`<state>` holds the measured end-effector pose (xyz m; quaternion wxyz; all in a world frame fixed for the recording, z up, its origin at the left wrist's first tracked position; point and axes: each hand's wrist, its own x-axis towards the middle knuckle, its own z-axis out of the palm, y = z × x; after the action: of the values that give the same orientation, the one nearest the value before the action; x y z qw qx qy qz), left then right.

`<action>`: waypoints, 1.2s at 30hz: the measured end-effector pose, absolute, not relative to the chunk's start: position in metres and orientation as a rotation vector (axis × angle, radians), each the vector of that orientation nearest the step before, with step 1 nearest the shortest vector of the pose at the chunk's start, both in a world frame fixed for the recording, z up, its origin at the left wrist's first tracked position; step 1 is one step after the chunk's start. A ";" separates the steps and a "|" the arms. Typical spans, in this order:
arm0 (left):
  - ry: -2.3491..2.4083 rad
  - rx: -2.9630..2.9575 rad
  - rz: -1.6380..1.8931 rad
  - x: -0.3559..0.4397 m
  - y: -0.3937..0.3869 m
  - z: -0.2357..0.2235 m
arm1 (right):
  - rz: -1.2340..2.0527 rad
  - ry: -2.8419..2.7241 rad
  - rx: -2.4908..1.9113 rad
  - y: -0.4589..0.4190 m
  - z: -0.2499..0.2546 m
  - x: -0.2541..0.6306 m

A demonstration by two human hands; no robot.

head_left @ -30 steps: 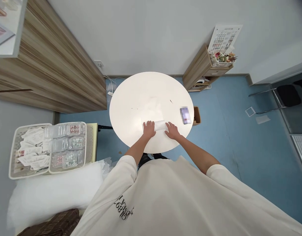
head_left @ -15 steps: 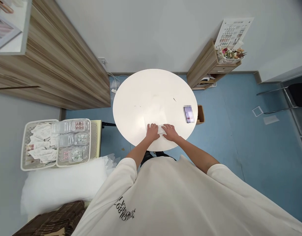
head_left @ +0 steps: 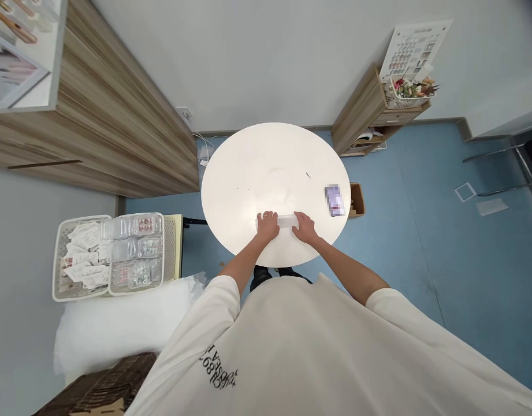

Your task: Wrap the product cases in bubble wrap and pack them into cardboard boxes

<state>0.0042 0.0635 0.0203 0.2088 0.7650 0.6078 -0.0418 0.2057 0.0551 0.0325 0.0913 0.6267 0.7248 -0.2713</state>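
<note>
A white, translucent folded or rolled strip point(head_left: 286, 221) lies near the front edge of the round white table point(head_left: 270, 150). My left hand point(head_left: 268, 226) grips its left end, with the fingers curled over it and pointing away from me. At the other end my right hand point(head_left: 305, 227) holds it the same way. Both hands rest low at the tabletop, and a short length of the strip shows between them. Its exact material is hard to make out, and its ends are hidden under my fingers.
A blurred purple item point(head_left: 334, 200) lies at the table's right side. Beyond that edge is a cardboard box point(head_left: 356, 200). To the left, white baskets point(head_left: 59, 260) hold packets and clear cases, beside stacked white sheets point(head_left: 118, 318). A wooden cabinet point(head_left: 131, 110) stands back left.
My hands have moved apart, the right one farther right, so more of the strip shows between them. The whole view has shifted slightly.
</note>
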 end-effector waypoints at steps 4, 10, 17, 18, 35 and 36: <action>1.700 2.143 -0.122 0.006 0.063 0.014 | -0.905 1.954 1.987 0.054 0.022 0.211; 1.685 2.181 -0.134 0.005 0.064 0.009 | -0.994 1.856 2.086 0.050 0.005 0.211; 1.471 2.302 -0.152 0.011 0.067 0.008 | -0.983 1.729 2.223 0.058 -0.005 0.195; 1.469 2.301 -0.177 0.012 0.068 0.007 | -0.980 1.710 2.248 0.060 -0.005 0.192; 1.460 2.234 -0.299 0.020 0.080 0.003 | -1.019 1.475 2.610 0.074 -0.020 0.172; 1.459 2.229 -0.289 0.020 0.081 0.002 | -1.042 1.468 2.609 0.075 -0.020 0.172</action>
<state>0.0197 0.0809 0.0024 0.2289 0.8097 0.5301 -0.1050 0.1723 0.0748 -0.0200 -0.0139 0.8230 0.4630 -0.3288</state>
